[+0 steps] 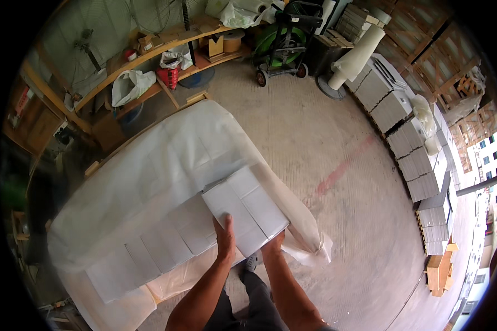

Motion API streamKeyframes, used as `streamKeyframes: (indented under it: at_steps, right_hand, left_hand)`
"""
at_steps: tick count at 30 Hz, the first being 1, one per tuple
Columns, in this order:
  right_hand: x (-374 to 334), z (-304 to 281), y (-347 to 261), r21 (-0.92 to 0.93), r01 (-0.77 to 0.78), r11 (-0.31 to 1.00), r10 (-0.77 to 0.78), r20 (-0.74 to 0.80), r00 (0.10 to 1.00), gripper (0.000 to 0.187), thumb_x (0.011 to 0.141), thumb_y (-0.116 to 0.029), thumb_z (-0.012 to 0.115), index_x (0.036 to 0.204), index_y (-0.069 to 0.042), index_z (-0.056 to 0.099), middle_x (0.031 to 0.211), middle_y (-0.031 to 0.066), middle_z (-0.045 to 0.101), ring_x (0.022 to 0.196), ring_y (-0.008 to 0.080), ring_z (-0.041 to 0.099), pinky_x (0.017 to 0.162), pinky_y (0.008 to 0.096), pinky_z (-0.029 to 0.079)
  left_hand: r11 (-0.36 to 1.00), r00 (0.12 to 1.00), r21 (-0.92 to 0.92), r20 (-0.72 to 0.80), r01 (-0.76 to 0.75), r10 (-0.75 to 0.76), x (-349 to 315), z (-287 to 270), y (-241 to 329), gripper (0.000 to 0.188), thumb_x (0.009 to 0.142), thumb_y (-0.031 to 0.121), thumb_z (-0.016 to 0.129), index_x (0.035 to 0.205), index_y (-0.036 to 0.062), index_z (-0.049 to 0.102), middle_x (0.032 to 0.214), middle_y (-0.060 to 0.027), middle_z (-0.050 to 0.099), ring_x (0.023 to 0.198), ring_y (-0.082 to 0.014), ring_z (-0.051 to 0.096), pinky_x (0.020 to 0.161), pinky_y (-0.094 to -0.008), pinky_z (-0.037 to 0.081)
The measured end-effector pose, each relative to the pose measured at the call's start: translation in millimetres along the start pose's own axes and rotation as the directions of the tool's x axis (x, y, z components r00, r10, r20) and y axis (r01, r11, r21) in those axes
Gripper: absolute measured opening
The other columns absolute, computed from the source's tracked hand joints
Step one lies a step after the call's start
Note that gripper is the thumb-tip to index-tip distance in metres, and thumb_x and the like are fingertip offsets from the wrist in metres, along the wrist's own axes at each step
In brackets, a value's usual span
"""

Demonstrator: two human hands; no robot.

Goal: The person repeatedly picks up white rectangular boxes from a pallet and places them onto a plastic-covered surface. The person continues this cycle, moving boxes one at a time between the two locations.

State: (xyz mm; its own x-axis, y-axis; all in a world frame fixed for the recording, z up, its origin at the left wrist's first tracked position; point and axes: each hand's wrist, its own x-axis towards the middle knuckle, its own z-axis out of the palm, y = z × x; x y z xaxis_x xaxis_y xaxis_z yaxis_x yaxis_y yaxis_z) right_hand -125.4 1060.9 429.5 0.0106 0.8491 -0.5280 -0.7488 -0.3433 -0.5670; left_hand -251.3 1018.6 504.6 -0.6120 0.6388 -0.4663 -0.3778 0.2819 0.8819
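Forearms [204, 288]: bare, nearest the lens, angled up from the lower edge.
Left hand [225, 240]: grip on the carton's left side, thumb laid over the top; fingers mostly hidden, spread cannot be told.
Right hand [273, 243]: grip at the near right edge, fingers out of sight, apparently under it; opening cannot be told.
Grey-white carton [248, 201]: between both hands, at the right end of the carton row [165, 237], higher than it; whether lifted clear, cannot tell.
Weight: likely moderate or more, judging by two-handed hold; contents unseen.
Walls: look stiff and smooth, perhaps slippery; corners probably dent.
Top seam: poor pulling point.
Best hold: low on opposite sides, one palm beneath.
Plastic sheet [149, 171]: soft, loose beside the row; may snag.
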Motion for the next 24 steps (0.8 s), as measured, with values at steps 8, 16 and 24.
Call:
streamKeyframes:
  at_steps: [8,16,24]
  right_hand:
    - [-5.8,-11.1,21.1,0.215,-0.21,0.954,0.19,0.11,0.975,0.053,0.095,-0.042,0.031,0.135,-0.007,0.036,0.135,0.0116,0.043,0.121,0.0311,0.044,0.101,0.0445,0.037]
    - [3.9,-9.4,29.1,0.117,-0.232,0.966,0.216,0.135,0.967,0.052,0.094,-0.044,0.033,0.131,-0.009,0.04,0.131,0.0101,0.046,0.119,0.0309,0.045,0.1,0.0443,0.039]
    - [9.1,-12.7,35.4,0.271,-0.328,0.905,0.309,0.113,0.944,0.059,0.091,-0.052,0.033,0.129,-0.01,0.044,0.131,0.0102,0.047,0.119,0.0315,0.045,0.099,0.0464,0.039]
  left_hand:
    - [0.992,0.996,-0.095,0.022,0.086,-0.084,12.0,-3.2,7.3,0.076,0.088,0.038,0.05,0.143,0.0015,0.013,0.141,-0.0187,0.028,0.127,-0.029,0.032,0.105,-0.0366,0.025]
    - [0.993,0.999,-0.113,0.045,0.023,-0.018,38.4,-4.8,41.0,0.074,0.087,0.038,0.052,0.143,0.0047,0.017,0.139,-0.0138,0.032,0.125,-0.025,0.033,0.105,-0.0357,0.025]
    - [0.993,0.99,0.021,-0.083,-0.113,0.115,101.9,-27.2,99.1,0.029,0.09,0.028,0.056,0.098,-0.0001,0.062,0.088,0.0015,0.058,0.082,-0.0081,0.048,0.079,-0.0236,0.038]
